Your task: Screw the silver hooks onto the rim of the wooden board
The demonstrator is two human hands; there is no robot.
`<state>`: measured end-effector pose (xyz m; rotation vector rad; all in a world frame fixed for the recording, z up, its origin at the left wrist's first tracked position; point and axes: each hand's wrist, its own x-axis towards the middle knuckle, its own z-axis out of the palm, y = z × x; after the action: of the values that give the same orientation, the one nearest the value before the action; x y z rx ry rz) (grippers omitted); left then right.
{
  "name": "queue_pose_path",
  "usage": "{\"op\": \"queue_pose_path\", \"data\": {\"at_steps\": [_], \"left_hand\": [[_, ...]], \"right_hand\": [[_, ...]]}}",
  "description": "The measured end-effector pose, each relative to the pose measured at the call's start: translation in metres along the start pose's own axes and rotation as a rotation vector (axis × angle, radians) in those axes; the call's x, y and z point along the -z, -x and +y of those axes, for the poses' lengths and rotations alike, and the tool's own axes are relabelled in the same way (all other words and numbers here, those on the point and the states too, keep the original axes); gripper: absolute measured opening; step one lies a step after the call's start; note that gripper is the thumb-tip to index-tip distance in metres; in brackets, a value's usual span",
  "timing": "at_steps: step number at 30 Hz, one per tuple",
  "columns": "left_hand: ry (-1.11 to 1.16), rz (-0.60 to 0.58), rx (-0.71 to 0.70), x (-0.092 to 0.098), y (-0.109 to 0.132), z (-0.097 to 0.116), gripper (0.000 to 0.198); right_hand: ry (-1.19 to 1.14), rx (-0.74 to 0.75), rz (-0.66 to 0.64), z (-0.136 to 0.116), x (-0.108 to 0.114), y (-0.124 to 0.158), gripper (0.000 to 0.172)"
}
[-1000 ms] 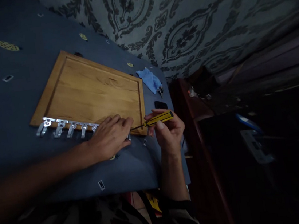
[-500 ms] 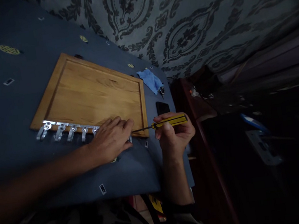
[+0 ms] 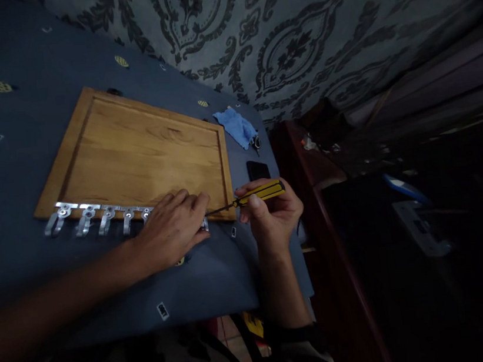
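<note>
A wooden board [image 3: 143,149] with a raised frame lies on the cloth-covered table. Along its near edge runs a metal hook rail [image 3: 109,212] with several silver hooks. My left hand [image 3: 172,229] is closed over the right part of this rail, fingers on the board side and thumb below, hiding some hooks. In my right hand [image 3: 275,215] is a screwdriver [image 3: 265,191] with a yellow and black handle, gripped between thumb and fingers. Its shaft points left to the rail's right end, beside my left fingers. Whether the tip touches a screw is hidden.
A blue cloth [image 3: 237,127] lies beyond the board's far right corner, with a small dark item at its end. A black flat object [image 3: 258,170] sits near the table's right edge. Dark red furniture [image 3: 307,178] adjoins on the right, and a patterned wall [image 3: 248,31] stands behind.
The view has shifted slightly, so the board and hands appear further left. The screwdriver handle is tilted up a little more and has turned in my right hand. My left hand keeps its hold.
</note>
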<state>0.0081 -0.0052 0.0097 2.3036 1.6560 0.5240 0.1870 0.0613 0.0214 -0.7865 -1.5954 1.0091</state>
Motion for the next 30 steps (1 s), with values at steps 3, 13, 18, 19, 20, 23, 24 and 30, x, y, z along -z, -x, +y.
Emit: {"op": "queue_pose_path", "data": {"at_steps": [3, 13, 18, 19, 20, 23, 24, 30], "left_hand": [[-0.043, -0.027, 0.006, 0.0009, -0.0005, 0.0005, 0.036], [-0.087, -0.034, -0.006, 0.0029, -0.0013, 0.0008, 0.037], [-0.071, -0.058, 0.008, 0.0043, -0.0021, 0.0012, 0.036], [-0.069, -0.059, 0.008, 0.0044, -0.0023, 0.0012, 0.036], [-0.068, -0.061, 0.009, 0.0045, -0.0024, 0.0013, 0.036], [-0.068, -0.072, 0.01, 0.0046, -0.0028, 0.0014, 0.036], [-0.07, -0.072, 0.01, 0.0044, -0.0028, 0.0013, 0.036], [-0.057, -0.03, -0.004, 0.0013, -0.0013, -0.0001, 0.037]], "right_hand": [[-0.037, -0.001, -0.013, 0.0003, -0.0008, 0.0, 0.015], [0.037, -0.023, -0.065, -0.0003, -0.0009, -0.0007, 0.025], [0.04, -0.043, -0.129, 0.0006, 0.0053, -0.0002, 0.031], [0.051, -0.037, -0.129, 0.0005, 0.0058, -0.0002, 0.03], [0.064, -0.022, -0.12, 0.0003, 0.0057, -0.0003, 0.028], [0.078, 0.038, -0.084, -0.0008, 0.0038, -0.0006, 0.025], [0.064, 0.048, -0.079, -0.0012, 0.0029, -0.0006, 0.023], [-0.055, 0.002, -0.127, -0.0033, 0.0034, 0.0007, 0.021]]}}
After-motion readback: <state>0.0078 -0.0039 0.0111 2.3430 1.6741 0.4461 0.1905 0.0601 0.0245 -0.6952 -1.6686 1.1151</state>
